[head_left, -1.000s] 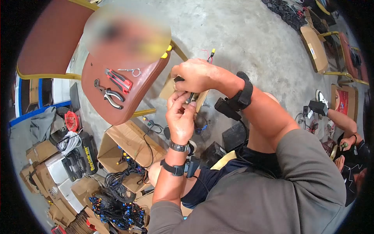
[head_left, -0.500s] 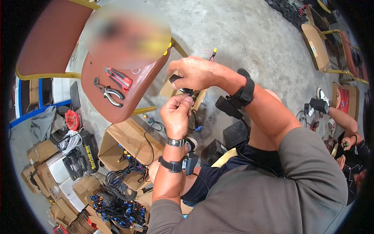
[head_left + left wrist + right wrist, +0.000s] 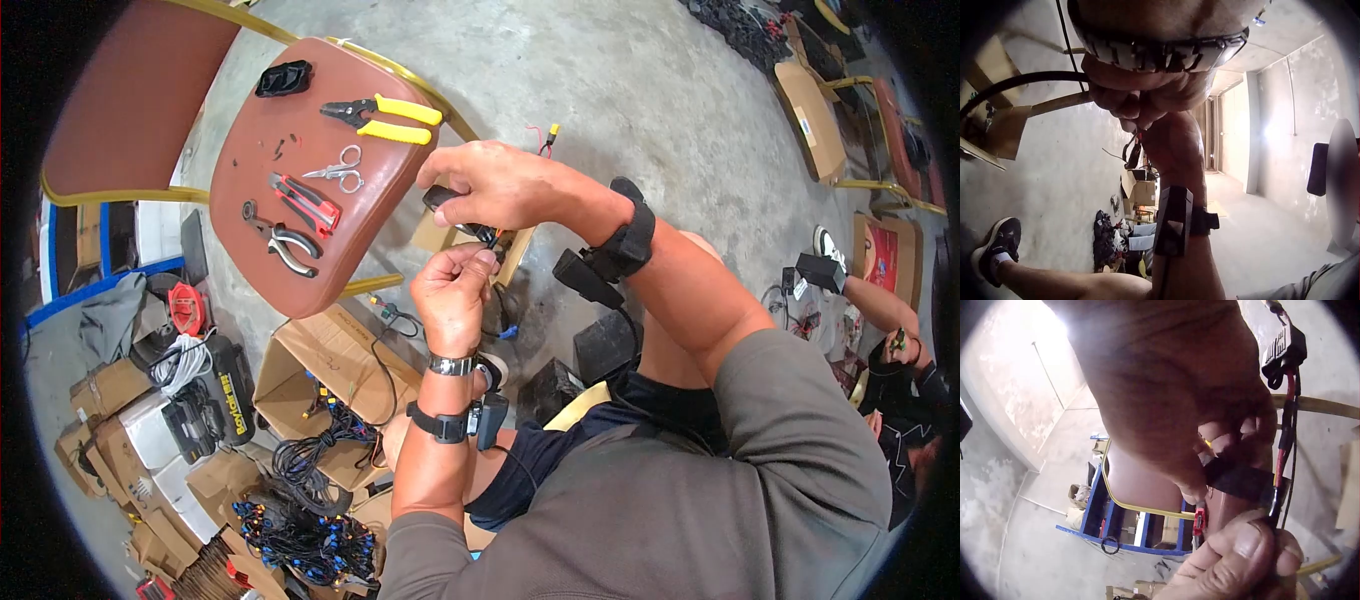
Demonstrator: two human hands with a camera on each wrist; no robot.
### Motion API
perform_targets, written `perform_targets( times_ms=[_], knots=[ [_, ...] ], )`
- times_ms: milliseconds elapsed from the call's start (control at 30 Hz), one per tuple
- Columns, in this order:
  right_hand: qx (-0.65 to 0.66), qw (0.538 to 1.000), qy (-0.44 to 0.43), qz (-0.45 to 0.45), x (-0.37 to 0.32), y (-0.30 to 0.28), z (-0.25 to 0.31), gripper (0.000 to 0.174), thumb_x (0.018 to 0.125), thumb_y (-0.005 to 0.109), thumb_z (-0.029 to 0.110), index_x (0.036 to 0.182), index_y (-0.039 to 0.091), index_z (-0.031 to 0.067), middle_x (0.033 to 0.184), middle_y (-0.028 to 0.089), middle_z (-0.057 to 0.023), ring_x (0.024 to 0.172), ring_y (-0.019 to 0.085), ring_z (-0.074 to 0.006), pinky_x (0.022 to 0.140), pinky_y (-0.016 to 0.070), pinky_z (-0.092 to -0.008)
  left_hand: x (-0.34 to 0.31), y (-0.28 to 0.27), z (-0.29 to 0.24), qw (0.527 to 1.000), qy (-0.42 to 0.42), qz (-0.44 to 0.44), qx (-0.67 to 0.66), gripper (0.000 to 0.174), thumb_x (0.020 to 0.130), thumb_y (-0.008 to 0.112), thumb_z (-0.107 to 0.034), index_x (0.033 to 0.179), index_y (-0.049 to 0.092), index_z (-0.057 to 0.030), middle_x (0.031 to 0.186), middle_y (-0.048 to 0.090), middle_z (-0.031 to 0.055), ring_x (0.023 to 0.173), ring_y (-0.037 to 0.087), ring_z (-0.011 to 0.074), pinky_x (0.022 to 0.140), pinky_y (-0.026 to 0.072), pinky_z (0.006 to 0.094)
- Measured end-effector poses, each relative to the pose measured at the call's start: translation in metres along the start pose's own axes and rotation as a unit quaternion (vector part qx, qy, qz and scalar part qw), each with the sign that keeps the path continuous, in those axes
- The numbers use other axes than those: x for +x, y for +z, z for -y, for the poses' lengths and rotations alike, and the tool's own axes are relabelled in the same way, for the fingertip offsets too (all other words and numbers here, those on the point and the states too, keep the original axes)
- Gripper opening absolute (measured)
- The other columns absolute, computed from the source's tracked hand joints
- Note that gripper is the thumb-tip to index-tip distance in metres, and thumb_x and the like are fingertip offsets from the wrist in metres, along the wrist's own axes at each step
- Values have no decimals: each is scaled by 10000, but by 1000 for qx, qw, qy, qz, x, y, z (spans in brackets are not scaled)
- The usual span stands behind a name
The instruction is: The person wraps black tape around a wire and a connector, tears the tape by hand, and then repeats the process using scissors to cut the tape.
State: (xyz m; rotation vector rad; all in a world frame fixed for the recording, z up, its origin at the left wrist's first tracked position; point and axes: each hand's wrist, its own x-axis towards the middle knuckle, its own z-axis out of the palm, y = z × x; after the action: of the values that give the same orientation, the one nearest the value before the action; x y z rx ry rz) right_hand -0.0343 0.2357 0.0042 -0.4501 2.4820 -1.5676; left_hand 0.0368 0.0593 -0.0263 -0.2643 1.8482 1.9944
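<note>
1. Holding the black tape [image 3: 1241, 481] taut as it meets the cable [image 3: 1282, 453] looks like the key to the step in hand, which I judge to be wrapping. A slack strip would likely pucker and lift.
2. Each turn would best overlap the last, laid at a slight slant, with the cable held straight so that its red and black wires do not twist under the tape.
3. The left hand [image 3: 450, 305] is closed to a fine pinch, thumb against fingers, on the cable just beside the spot where the tape reaches it. That near grip should steady the work; too close, and the fingertips would block the wrap.
4. The right hand [image 3: 490, 190] is partly curled, its fingers and thumb grasping the tape above the left hand. The strip spans the short gap from these fingers to the cable. How firmly they squeeze, I cannot tell.
5. The cable runs upright past the tape in the right wrist view, with a black connector block [image 3: 1285, 350] near its upper end. That end could swing and tug at the wrap, so a steady pinch matters.
6. The scissors [image 3: 345, 172] lie on the chair seat [image 3: 235, 190], near the right hand, should the tape need cutting.
</note>
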Motion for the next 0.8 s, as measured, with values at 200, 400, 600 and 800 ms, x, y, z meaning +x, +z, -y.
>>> perform_targets(
  times_ms=[200,400,600,800],
  knots=[
    [40,999,-15,16,-1,-9,7,398,816,715,144,1182,620,20,799,663,-109,745,617,-187,678,490,-359,4,-3,-2,999,15,8,-45,69,875,690,6,913,637,-15,742,672,67,478,494,79,423,348,199],
    [93,994,-32,36,-4,-10,9,430,807,692,130,1204,609,-13,922,710,-133,843,655,-180,784,524,-320,9,-8,-3,996,2,-4,-84,124,883,628,39,987,590,-16,810,687,111,449,500,103,392,378,216],
    [119,991,-57,32,-9,-14,15,482,783,660,97,1250,598,-4,995,689,-146,873,636,-163,812,516,-303,12,-14,-14,994,25,-14,-109,177,891,562,60,1056,572,-5,897,693,132,486,555,145,394,415,233],
    [127,990,-27,46,-12,-20,23,395,805,655,130,1173,648,-13,958,672,-107,803,584,-139,730,469,-265,16,-24,-20,983,44,-25,-177,252,886,582,55,1130,587,-9,930,694,122,540,579,150,410,412,230]
  ],
)
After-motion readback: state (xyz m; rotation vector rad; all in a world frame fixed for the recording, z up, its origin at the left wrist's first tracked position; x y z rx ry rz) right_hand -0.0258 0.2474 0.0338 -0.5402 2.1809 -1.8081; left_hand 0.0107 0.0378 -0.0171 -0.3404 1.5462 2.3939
